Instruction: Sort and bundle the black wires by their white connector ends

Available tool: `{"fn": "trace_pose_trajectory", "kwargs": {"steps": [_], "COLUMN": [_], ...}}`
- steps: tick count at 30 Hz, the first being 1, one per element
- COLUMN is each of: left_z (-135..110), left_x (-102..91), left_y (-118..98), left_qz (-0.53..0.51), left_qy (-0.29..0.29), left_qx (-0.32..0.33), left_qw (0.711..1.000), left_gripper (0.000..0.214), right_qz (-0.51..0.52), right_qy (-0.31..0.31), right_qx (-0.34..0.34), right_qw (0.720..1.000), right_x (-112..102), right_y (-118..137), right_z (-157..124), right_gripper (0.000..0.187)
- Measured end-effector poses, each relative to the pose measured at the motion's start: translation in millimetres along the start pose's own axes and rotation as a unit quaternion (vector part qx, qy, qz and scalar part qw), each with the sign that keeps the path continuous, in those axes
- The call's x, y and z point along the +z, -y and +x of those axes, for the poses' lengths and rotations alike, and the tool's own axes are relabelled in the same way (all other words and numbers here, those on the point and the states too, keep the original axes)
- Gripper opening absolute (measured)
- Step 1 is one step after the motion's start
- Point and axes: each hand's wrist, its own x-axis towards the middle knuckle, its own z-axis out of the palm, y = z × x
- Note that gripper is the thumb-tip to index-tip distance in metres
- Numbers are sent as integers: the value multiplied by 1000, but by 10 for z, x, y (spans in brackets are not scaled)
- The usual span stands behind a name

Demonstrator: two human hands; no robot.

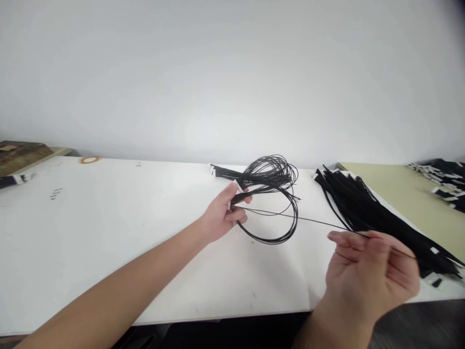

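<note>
My left hand (228, 212) is closed around one side of a looped black cable (295, 220), above the white table. A small white tip sticks up by its thumb. From that hand a single thin black strand (316, 221) runs taut to the right. My right hand (370, 266), somewhat blurred, pinches this strand between thumb and fingers, and it continues past the palm. Just behind the left hand, a tangle of coiled thin black cables (271, 167) lies on the table, with white-tipped ends at its left.
A thick bundle of black cables (381, 218) with white ends lies at the right of the white table (109, 242). More cables (443, 174) rest on a yellowish surface (385, 179) beyond. An orange-brown ring (89, 159) sits at the back left, near a brown object (22, 157).
</note>
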Motion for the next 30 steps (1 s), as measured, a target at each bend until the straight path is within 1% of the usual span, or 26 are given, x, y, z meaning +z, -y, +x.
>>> {"fn": "trace_pose_trajectory", "kwargs": {"steps": [1, 2, 3, 4, 6, 8, 9, 10, 11, 12, 14, 16, 17, 19, 24, 30], "left_z": [-2, -4, -6, -8, -15, -22, -26, -29, -33, -36, -39, -40, -39, -37, -50, -71], "left_x": [3, 6, 8, 10, 15, 22, 26, 30, 34, 37, 40, 38, 35, 29, 29, 49], "left_y": [8, 18, 29, 41, 67, 93, 104, 115, 124, 131, 141, 146, 147, 149, 147, 132], "left_qz": [23, 47, 71, 96, 143, 183, 200, 216, 229, 240, 253, 259, 261, 262, 270, 270], "left_qy": [11, 24, 36, 45, 58, 71, 78, 84, 89, 93, 98, 102, 103, 107, 120, 130], "left_qx": [7, 11, 15, 18, 19, 16, 15, 14, 12, 11, 9, 9, 9, 8, 12, 10], "left_qw": [1000, 999, 997, 994, 988, 980, 976, 973, 969, 966, 962, 960, 960, 959, 955, 954], "left_gripper": [25, 25, 25, 25, 27, 29, 30, 30, 31, 31, 32, 32, 33, 33, 32, 31], "right_qz": [13, 27, 46, 68, 109, 97, 66, 19, -30, -73, -142, -199, -222, -255, -299, -315], "right_qy": [-45, -77, -97, -99, -58, -5, 15, 25, 37, 59, 141, 220, 243, 261, 264, 276], "right_qx": [7, 14, 23, 38, 74, 90, 79, 53, 16, -23, -79, -101, -105, -109, -140, -129], "right_qw": [999, 997, 994, 992, 990, 991, 995, 998, 999, 995, 977, 950, 938, 925, 906, 899], "right_x": [-2, -14, -33, -58, -104, -116, -103, -77, -41, -2, 71, 117, 130, 144, 174, 199], "right_y": [5, 8, 10, 13, 20, 29, 33, 37, 40, 41, 40, 37, 34, 30, 16, 6], "right_z": [28, 58, 85, 108, 129, 106, 80, 49, 15, -17, -66, -93, -99, -107, -129, -143], "right_gripper": [9, 12, 14, 16, 15, 6, 8, 14, 16, 14, 5, 2, 2, 5, 8, 13]}}
